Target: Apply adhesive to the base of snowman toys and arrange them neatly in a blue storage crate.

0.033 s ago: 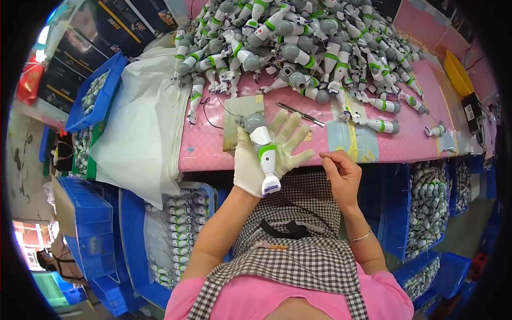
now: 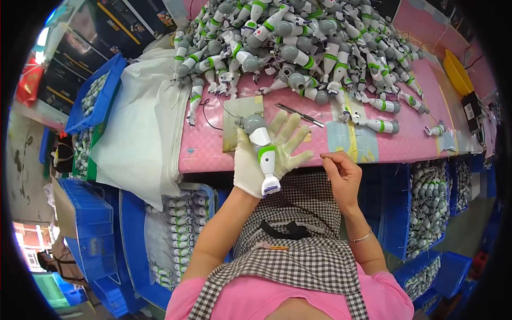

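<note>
My left hand wears a white glove and is held palm up at the table's front edge, with its fingers spread. Across the palm lies a toy arm, white with a green band, a grey ball at the shoulder and purple-tipped knuckles. It rests on the hand rather than being wrapped by the fingers. A thin wire runs up from its grey ball. My bare right hand hovers just to the right, its fingers curled in and nothing visible in them. Beyond both hands rises a big heap of similar toy arms.
Pink film covers the table. A black-handled tool lies behind my left hand beside a flat tan block. White sheets drape the left side. Blue bins of toy arms flank me; a yellow tray sits far right.
</note>
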A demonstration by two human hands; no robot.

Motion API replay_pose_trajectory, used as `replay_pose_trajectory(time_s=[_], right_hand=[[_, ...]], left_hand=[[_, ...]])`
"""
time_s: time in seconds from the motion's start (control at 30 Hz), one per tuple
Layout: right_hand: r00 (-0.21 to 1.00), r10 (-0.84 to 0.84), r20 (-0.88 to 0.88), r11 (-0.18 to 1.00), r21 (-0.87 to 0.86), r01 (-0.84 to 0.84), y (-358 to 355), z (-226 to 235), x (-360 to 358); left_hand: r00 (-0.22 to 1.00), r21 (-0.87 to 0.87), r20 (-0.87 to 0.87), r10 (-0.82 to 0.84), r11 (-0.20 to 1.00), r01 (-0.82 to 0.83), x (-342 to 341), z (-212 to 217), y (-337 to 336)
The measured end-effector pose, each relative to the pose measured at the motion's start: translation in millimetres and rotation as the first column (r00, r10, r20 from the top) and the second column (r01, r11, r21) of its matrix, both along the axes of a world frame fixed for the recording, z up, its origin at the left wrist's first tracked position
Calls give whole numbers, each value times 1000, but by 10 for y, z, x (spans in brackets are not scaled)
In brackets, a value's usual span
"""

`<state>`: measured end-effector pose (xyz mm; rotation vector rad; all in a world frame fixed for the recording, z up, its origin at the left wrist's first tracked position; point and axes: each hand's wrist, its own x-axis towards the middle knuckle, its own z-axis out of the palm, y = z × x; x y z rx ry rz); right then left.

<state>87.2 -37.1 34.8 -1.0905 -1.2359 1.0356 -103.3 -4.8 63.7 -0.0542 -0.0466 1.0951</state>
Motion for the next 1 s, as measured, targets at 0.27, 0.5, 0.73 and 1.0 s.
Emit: replay_pose_trajectory(time_s=[0.27, 0.5, 0.73, 1.0], right_hand=[[989, -11, 146, 978, 209, -20, -25, 40, 20], [928, -205, 312, 941, 323, 99, 426, 122, -4], [565, -481, 670, 843, 531, 88, 913, -395, -312], [624, -544, 560, 819, 516, 251, 688, -83, -175]], left_hand=[[995, 2, -84, 52, 999, -52, 51, 27, 13], [933, 165, -313, 177, 978, -130, -112, -59, 54], [505, 378, -743, 438, 899, -223, 8, 95, -152], [44, 727, -620, 783, 595, -342, 399, 103, -310]])
